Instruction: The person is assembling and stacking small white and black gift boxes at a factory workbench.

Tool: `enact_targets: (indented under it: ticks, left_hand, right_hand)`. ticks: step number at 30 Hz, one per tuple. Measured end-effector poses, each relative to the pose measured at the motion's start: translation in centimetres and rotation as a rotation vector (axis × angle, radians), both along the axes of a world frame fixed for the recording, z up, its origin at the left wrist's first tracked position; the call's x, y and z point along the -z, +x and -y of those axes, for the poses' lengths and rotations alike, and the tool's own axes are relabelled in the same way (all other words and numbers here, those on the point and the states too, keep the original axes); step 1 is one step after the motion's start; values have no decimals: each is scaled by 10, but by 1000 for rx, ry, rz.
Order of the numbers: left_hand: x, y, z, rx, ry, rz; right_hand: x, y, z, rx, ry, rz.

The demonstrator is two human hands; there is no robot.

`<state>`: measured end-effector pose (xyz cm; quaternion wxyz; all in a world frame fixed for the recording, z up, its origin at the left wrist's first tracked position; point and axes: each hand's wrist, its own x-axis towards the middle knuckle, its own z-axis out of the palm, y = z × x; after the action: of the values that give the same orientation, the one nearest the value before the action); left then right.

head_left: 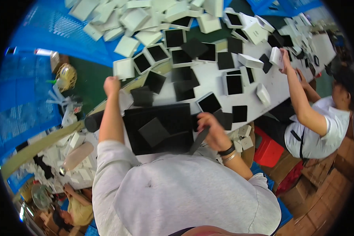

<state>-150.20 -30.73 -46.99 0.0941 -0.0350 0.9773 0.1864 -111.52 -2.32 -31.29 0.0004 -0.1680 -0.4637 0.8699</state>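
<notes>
now my right hand point(215, 133) pinching a dark card point(199, 142), left hand point(112, 86) curled at a white box point(124, 69), its hold unclear

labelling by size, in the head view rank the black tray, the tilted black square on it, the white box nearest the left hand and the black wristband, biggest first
1. black tray
2. black square and white box: look too alike to rank
3. black wristband
</notes>
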Motion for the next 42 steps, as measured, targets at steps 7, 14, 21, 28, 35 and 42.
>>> enact_targets:
  ticks: [7,14,21,28,35,42]
  left_hand:
    - [-137,90,-6,-285,1048,219]
    - [-227,246,-64,-248,1428,640]
    - [-229,280,-65,-206,1589,479]
    - [-224,285,-51,191,1388,560]
    - [-236,286,-54,280,1224,593]
    - [-233,290,-65,313,1040,516]
  right_hand:
    - [-26,11,6,-391,195,143]
    - [-85,-36,11,35,1134,-468]
    - [-93,-35,32,-308,1455,-606]
    - [-101,-38,20,-641,1473,-743]
    - [-81,-25,28,-363,1576,-518]
    - [-40,-18,47,-169,21,68]
